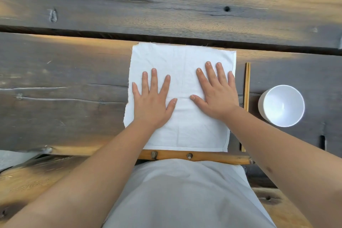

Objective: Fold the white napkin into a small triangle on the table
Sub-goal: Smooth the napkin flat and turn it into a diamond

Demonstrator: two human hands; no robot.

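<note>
The white napkin (182, 61) is spread flat and unfolded on the plank table (64, 83), its long axis running away from the person. It is pressed by both hands, fingers straight and splayed: the left hand (153, 103) near the napkin's left edge, the right hand (216, 94) near its right edge. Chopsticks (247, 87) and a white bowl (282, 105) are seen right of the napkin. A corner could probably be reached equally by either hand.
</note>
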